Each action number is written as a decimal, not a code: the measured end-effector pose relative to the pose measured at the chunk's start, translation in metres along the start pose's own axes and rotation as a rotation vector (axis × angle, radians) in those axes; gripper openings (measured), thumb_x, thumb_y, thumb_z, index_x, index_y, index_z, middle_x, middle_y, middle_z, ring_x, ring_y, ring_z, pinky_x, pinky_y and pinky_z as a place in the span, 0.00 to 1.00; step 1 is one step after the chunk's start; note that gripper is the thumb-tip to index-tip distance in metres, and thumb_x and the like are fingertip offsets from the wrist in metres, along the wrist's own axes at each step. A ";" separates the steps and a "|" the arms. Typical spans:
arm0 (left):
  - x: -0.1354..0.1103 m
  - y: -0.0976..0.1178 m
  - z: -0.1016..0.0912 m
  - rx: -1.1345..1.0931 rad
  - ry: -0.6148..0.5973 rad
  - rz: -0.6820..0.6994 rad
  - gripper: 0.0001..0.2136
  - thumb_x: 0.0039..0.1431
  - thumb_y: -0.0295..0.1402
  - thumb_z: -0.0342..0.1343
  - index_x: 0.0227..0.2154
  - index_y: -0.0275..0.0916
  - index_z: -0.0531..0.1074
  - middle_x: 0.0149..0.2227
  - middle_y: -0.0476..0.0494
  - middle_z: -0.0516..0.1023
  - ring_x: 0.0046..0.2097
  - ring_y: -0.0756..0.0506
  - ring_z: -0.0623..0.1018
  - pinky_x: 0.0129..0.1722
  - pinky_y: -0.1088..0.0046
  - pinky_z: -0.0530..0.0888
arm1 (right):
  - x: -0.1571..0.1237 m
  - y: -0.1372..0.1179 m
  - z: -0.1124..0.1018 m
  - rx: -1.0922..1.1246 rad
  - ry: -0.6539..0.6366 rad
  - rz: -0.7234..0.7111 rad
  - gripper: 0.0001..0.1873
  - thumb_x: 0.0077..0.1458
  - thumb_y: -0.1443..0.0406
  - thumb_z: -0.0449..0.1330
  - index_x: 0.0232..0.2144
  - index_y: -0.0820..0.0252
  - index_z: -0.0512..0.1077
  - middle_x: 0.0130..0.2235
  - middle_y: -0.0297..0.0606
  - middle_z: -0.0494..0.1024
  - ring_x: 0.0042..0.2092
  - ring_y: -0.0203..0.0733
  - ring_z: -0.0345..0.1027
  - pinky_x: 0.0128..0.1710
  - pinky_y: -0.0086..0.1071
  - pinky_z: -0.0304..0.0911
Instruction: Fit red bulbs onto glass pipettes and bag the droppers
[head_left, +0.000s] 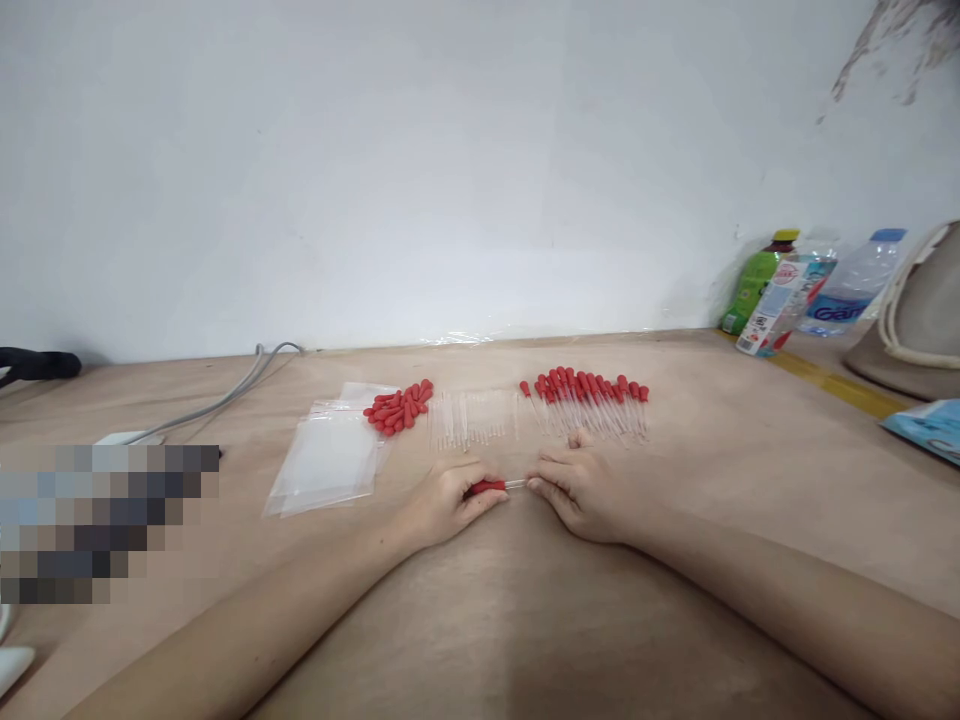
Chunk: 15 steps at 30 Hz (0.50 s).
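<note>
My left hand (457, 495) is closed around a red rubber dropper bulb (491, 487). From the bulb's right end a thin clear glass tube (516, 484) runs across to my right hand (577, 490), which pinches its other end between thumb and fingers. Behind my left hand lies a heap of loose red bulbs (399, 408). A row of bare clear tubes (469, 420) is laid out beyond the gap between my hands. Past my right hand, droppers with red bulbs fitted on clear tubes (592, 390) lie side by side.
Clear plastic bags (326, 465) lie left of the loose bulbs. A grey cable (217, 400) crosses the wooden table (420, 620) at left, beside a pixelated dark patch. Bottles (855, 285), a carton (784, 305), a beige bag (919, 310) and a blue packet (930, 430) stand or lie at right.
</note>
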<state>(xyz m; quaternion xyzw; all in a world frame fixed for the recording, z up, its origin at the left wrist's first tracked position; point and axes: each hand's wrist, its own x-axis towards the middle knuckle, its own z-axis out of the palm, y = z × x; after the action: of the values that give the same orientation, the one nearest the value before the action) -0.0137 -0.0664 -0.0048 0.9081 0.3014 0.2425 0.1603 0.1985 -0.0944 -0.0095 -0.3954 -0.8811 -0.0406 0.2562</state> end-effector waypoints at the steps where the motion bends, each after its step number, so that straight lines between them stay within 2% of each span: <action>1: 0.000 -0.001 0.001 0.003 0.003 0.003 0.08 0.57 0.34 0.50 0.34 0.37 0.71 0.29 0.48 0.73 0.32 0.50 0.71 0.32 0.76 0.67 | 0.001 -0.001 0.001 0.003 -0.010 0.010 0.15 0.57 0.67 0.46 0.25 0.62 0.70 0.25 0.34 0.70 0.26 0.32 0.55 0.34 0.33 0.42; 7: -0.001 -0.002 0.002 0.019 0.021 0.018 0.08 0.57 0.34 0.50 0.34 0.37 0.71 0.29 0.46 0.72 0.32 0.50 0.71 0.32 0.76 0.67 | 0.005 -0.007 0.003 0.080 -0.083 0.081 0.15 0.58 0.67 0.45 0.23 0.61 0.66 0.24 0.31 0.71 0.25 0.31 0.56 0.34 0.32 0.42; 15: 0.001 -0.001 0.000 0.025 0.017 0.050 0.08 0.58 0.34 0.49 0.35 0.37 0.71 0.30 0.46 0.73 0.32 0.49 0.71 0.32 0.75 0.66 | 0.009 -0.009 0.004 0.197 -0.159 0.124 0.17 0.59 0.66 0.42 0.25 0.60 0.67 0.26 0.30 0.74 0.25 0.30 0.58 0.37 0.33 0.43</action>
<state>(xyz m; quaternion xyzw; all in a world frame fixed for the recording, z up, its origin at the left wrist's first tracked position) -0.0141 -0.0649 -0.0050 0.9152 0.2831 0.2502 0.1401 0.1855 -0.0929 -0.0076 -0.4240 -0.8721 0.0936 0.2254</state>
